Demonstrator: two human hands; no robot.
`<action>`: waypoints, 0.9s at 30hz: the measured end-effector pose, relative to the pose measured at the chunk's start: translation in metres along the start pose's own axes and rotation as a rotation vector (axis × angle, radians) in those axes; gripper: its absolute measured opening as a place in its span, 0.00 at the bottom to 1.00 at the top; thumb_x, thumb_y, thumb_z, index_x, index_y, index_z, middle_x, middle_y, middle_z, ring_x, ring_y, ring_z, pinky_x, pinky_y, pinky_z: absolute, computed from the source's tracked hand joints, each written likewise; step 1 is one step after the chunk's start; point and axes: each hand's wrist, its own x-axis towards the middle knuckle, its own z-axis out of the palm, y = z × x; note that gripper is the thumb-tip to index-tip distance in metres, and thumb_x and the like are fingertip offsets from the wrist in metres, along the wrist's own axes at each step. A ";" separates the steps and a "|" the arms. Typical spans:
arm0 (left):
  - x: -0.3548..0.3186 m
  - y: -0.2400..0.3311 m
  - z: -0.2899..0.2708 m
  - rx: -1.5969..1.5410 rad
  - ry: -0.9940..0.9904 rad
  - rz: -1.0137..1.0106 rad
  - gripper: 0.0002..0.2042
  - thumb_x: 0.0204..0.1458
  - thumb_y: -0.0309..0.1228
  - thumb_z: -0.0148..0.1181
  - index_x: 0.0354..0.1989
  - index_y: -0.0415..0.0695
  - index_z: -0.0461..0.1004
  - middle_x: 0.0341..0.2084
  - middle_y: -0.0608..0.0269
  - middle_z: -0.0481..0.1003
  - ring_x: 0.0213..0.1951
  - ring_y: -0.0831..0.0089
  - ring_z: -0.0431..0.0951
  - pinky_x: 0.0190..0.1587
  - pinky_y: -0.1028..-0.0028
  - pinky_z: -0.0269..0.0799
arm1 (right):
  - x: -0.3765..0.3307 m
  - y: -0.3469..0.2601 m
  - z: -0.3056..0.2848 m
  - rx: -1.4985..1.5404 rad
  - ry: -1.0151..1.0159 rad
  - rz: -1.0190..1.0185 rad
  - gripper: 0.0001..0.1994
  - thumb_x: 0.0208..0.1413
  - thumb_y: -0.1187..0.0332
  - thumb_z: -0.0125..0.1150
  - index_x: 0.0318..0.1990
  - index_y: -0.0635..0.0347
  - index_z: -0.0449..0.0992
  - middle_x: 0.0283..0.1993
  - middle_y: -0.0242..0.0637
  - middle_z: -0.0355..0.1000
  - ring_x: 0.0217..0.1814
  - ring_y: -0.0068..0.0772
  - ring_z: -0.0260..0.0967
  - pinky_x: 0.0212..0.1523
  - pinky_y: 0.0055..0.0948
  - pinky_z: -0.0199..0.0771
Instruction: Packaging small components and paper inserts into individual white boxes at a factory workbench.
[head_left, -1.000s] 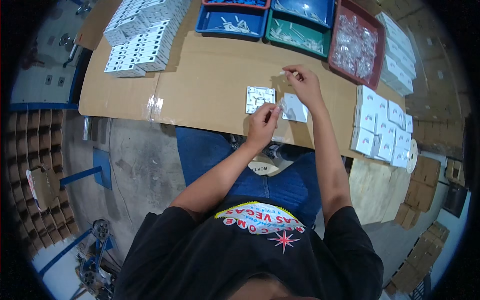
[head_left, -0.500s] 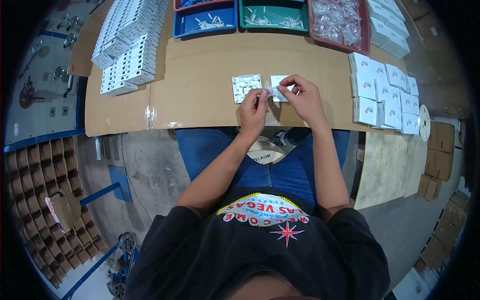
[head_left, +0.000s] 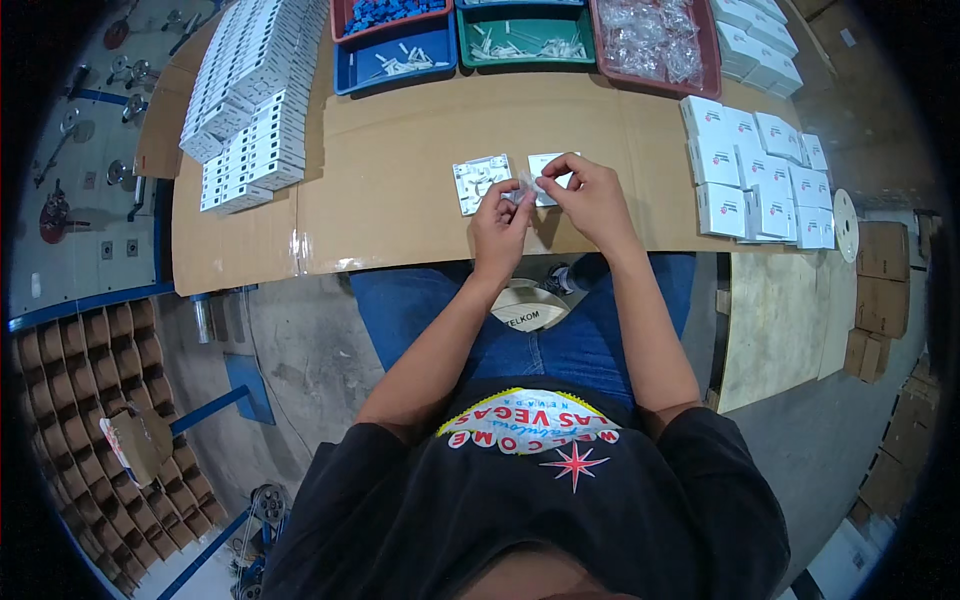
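Note:
Between my two hands is a small clear plastic bag (head_left: 528, 185), pinched by the fingers of both; its contents are too small to make out. My left hand (head_left: 501, 228) grips its left side, thumb against fingers. From the right, my right hand (head_left: 592, 203) pinches the bag with thumb and forefinger. Just beyond my left hand lies an open white plastic housing (head_left: 478, 174), its inner fittings facing up. A flat white cover (head_left: 541, 163) rests beside it, partly hidden by my right hand.
Tall stacks of white housings (head_left: 262, 120) stand at the left of the cardboard-covered table (head_left: 400, 215). Along the back are a blue tray (head_left: 350, 75), a green tray (head_left: 470, 55) and a red tray (head_left: 708, 75) of small bags. White closed boxes (head_left: 722, 210) sit at right.
The view has shifted slightly, so the table's things appear farther left. Both hands keep hold of the small bag, their fingers changing position a little.

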 end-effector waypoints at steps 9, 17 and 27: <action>-0.006 0.019 0.001 -0.187 -0.029 -0.077 0.12 0.64 0.28 0.61 0.52 0.39 0.73 0.28 0.67 0.77 0.30 0.83 0.77 0.31 0.83 0.71 | 0.000 0.008 -0.001 0.126 -0.071 0.041 0.07 0.54 0.70 0.70 0.37 0.62 0.82 0.29 0.30 0.78 0.24 0.16 0.62 0.27 0.23 0.64; -0.006 0.028 0.002 -0.223 0.045 0.007 0.11 0.65 0.30 0.60 0.49 0.36 0.78 0.38 0.62 0.79 0.36 0.80 0.79 0.36 0.80 0.79 | -0.006 -0.008 -0.004 0.164 -0.066 0.011 0.05 0.55 0.72 0.70 0.37 0.63 0.82 0.30 0.25 0.77 0.26 0.12 0.60 0.27 0.19 0.60; -0.010 0.044 -0.004 -0.348 -0.004 -0.119 0.12 0.66 0.31 0.58 0.49 0.36 0.79 0.39 0.60 0.80 0.37 0.75 0.82 0.36 0.76 0.82 | -0.019 -0.013 0.000 0.219 0.008 -0.002 0.05 0.55 0.72 0.71 0.36 0.62 0.82 0.28 0.23 0.74 0.27 0.10 0.60 0.27 0.16 0.60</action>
